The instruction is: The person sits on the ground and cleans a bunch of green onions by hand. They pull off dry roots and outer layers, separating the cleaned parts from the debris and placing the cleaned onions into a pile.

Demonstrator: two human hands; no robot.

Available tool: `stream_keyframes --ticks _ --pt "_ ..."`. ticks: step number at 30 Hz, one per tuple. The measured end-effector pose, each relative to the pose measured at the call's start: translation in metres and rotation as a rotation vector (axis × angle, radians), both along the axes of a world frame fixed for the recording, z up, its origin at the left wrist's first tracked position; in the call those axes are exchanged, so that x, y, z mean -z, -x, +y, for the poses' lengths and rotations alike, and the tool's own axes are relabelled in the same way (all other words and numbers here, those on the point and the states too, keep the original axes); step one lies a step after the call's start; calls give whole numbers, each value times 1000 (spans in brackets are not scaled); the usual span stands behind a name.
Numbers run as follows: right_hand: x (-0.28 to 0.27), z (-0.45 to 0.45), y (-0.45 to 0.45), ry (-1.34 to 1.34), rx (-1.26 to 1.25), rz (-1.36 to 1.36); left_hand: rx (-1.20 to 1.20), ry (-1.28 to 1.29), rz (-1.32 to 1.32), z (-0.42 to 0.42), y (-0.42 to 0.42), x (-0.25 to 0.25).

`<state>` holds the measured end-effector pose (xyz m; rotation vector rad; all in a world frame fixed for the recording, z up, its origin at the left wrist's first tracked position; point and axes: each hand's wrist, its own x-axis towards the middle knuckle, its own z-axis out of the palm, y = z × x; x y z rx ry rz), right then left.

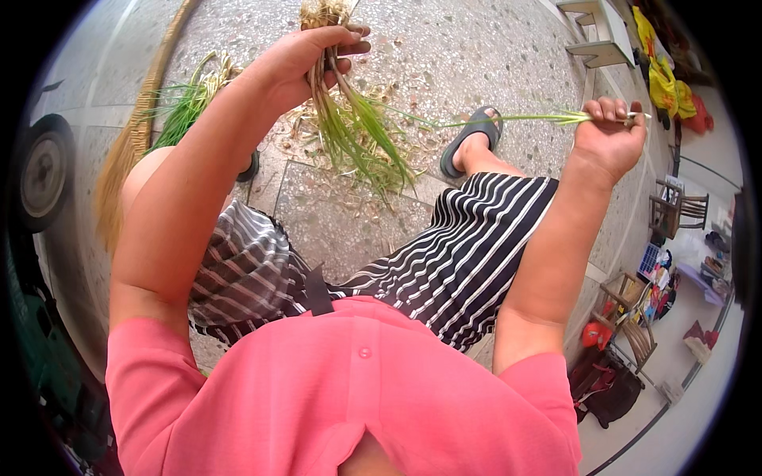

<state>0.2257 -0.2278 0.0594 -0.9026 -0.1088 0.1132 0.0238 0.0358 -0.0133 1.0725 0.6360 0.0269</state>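
Observation:
My left hand (321, 56), raised at the top centre, grips a bunch of green onions (357, 125) below their rooted bulbs, with the green leaves hanging down. Off to the right, my right hand (610, 134) is closed around a single green onion stalk (524, 118); its white end pokes out past the fingers and its long thin leaf stretches back towards the bunch. A pile of green onions (184, 107) lies on the floor at the upper left, partly behind the forearm. Peeled skins and trimmings (387, 172) are scattered on the floor beneath the bunch.
A straw broom (140, 113) lies left of the pile, near a wheel (44, 172). My sandalled foot (476, 140) rests on the speckled floor. A small stool (601, 35) stands at the upper right; yellow plastic bags (667, 83), wooden chairs (637, 339) and a dark bag (613, 387) are along the right.

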Motion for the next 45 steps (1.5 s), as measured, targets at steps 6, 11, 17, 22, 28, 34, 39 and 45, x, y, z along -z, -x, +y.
stream_keyframes --ticks 6,11,17,22,28,34,39,45 --pt "20 53 54 387 -227 -67 137 77 -90 -14 5 -19" --pt "28 100 106 743 -638 -329 272 158 -108 -24 2 -29" --pt "40 105 99 674 -631 -285 230 127 -90 -29 -2 -37" --pt "30 99 89 573 -679 -44 206 151 -40 -21 6 -33" --pt "34 93 96 603 -719 -30 191 66 8 -21 10 -25" --pt "36 98 104 663 -728 -49 189 123 8 -26 9 -32" --pt "32 95 87 556 -580 94 271 118 -3 -25 9 -29" --pt "36 94 97 660 -699 -39 255 -30 -10 -28 9 -28"
